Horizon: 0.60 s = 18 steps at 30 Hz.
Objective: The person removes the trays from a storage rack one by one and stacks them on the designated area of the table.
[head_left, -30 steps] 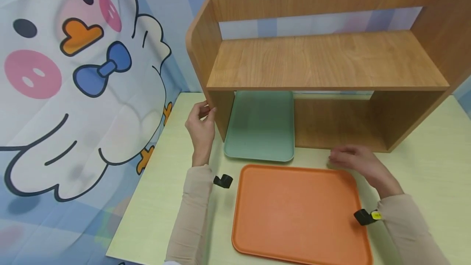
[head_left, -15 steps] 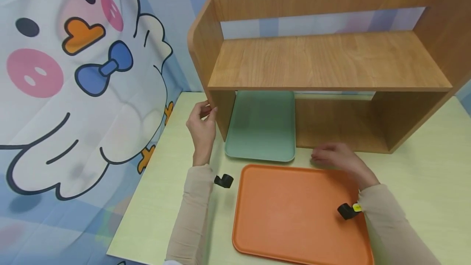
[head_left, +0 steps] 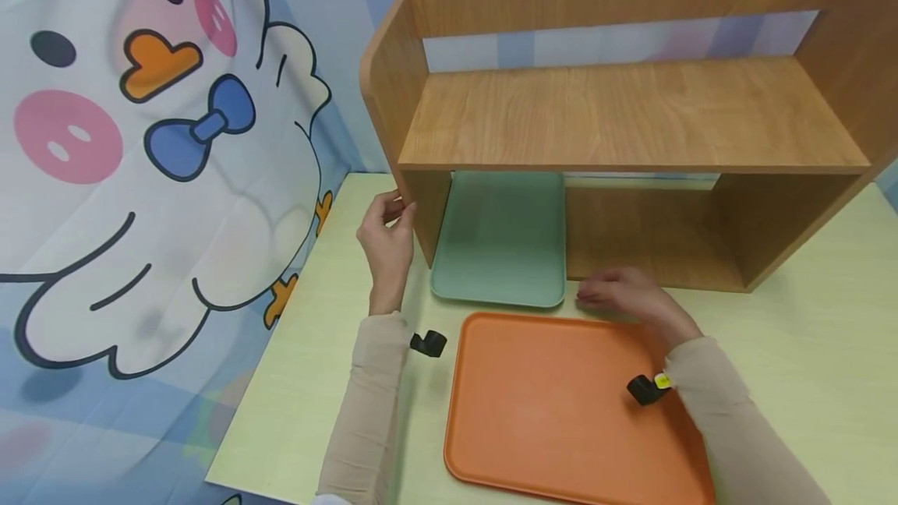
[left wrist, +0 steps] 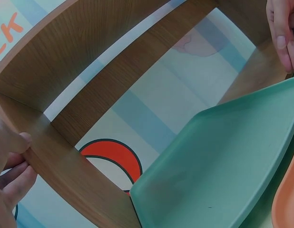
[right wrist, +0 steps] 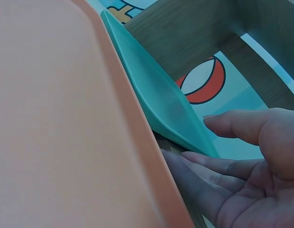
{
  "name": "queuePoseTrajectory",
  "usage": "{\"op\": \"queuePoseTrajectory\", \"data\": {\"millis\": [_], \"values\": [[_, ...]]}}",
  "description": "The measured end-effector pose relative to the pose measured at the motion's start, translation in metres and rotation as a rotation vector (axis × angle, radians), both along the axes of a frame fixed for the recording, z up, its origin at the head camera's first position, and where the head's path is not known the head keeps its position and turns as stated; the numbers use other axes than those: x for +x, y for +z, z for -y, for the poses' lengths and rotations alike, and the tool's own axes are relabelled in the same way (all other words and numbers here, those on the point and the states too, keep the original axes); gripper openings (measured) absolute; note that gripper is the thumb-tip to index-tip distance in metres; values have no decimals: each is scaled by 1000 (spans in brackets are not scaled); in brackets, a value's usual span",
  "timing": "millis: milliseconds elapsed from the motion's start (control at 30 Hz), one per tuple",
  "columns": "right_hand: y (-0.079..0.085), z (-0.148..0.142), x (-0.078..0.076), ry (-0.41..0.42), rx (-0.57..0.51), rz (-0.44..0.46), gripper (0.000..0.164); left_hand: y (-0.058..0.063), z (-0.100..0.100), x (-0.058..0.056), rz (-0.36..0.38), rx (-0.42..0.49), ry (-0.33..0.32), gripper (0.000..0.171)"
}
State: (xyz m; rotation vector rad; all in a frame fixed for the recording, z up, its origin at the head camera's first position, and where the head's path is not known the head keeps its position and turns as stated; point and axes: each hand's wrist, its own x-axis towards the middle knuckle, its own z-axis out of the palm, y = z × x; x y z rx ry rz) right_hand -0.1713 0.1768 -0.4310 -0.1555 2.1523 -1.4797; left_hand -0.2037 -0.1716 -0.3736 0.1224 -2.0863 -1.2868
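Note:
At the left side of a wooden shelf unit (head_left: 631,111), my left hand (head_left: 387,244) pinches the edge of the side panel, thumb on one face and fingers on the other. A green tray (head_left: 498,240) lies in the lower left part of the shelf, its front end sticking out past the base. Close by that tray's front right corner is my right hand (head_left: 627,294), over the far edge of an orange tray (head_left: 561,404). In the right wrist view, thumb and fingers (right wrist: 232,123) stand apart beside the green tray's rim, with nothing between them; some fingertips are hidden behind the orange rim.
The pale yellow table (head_left: 302,380) carries the shelf and the orange tray. Behind it hangs a blue striped cloth with a cartoon duck (head_left: 175,139) printed on it. A wooden board closes off the shelf's back at the top, above a long slot.
My right hand has moved left along the far edge of the orange tray, toward the green tray's front corner. My left hand keeps its hold on the side panel.

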Motion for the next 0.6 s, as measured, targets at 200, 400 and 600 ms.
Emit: {"op": "queuePoseTrajectory", "data": {"millis": [200, 400, 600], "values": [[-4, 5, -3, 18, -22, 4, 49, 0, 0, 0, -6, 0, -1, 19], [-6, 8, -4, 29, -56, 21, 46, 0, 0, 0, -9, 7, -2, 19], [-8, 13, -6, 27, -114, 27, 45, 0, -1, 0, -9, 6, -2, 19]]}}
